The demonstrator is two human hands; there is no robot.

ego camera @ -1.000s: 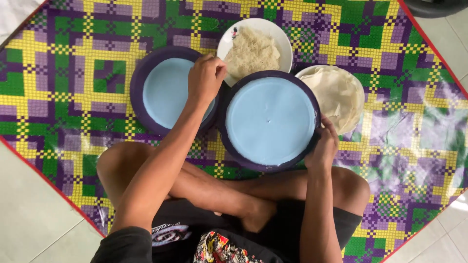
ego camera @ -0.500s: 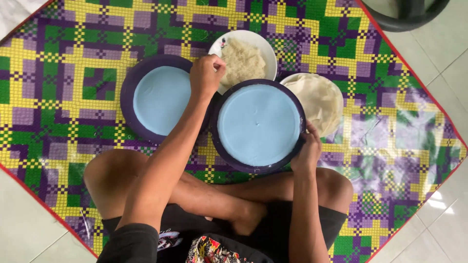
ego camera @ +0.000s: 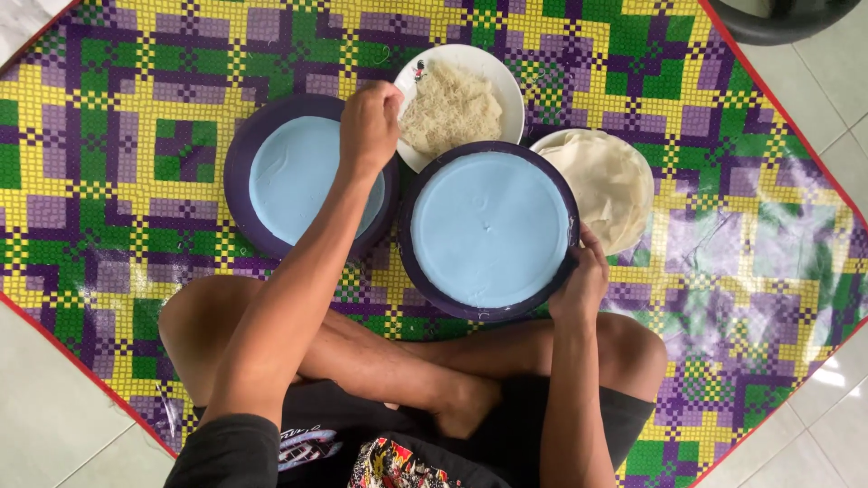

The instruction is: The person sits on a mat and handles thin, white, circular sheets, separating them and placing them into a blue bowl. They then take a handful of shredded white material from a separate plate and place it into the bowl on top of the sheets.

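I sit cross-legged on a checked yellow, green and purple mat (ego camera: 136,163). My right hand (ego camera: 579,280) grips the right rim of a round purple tray with a light blue surface (ego camera: 488,230) in front of me. My left hand (ego camera: 369,122) is closed with its fingers at the edge of a white plate of pale noodles (ego camera: 452,104), over the rim of a second purple and blue tray (ego camera: 289,181). I cannot tell whether the left hand holds any noodles.
A plate with thin pale round sheets (ego camera: 606,181) lies right of the front tray. A dark round container (ego camera: 778,18) stands at the top right, off the mat. White tiled floor (ego camera: 54,407) surrounds the mat.
My left hand has shifted slightly up and left along the noodle plate's edge. My right hand stays on the front tray's rim. The camera has moved a little.
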